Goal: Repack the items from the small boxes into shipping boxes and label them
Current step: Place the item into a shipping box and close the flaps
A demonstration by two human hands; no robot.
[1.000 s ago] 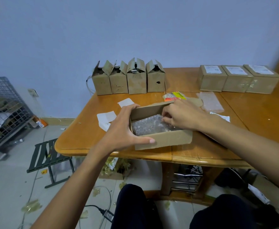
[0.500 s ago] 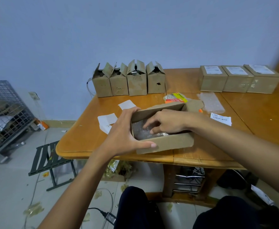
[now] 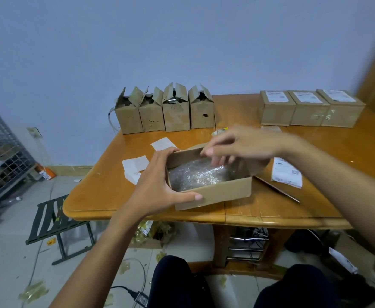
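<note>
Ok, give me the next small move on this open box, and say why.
Probably the right hand should take the far flap and fold it down to close the shipping box. The bubble wrap already lies inside, the left hand grips the box's left end, and the right hand hovers over the far rim, apparently holding nothing.

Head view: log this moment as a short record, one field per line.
Box in work: open shipping box, near the table's front edge
Contents: bubble wrap lying inside
Left hand: grips the box's left end
Right hand: over the box, fingers loose, nothing visibly held; blurred
Back left: four open small boxes in a row
Back right: three sealed, labelled boxes
Loose label: flat on the table, right of the box
</note>
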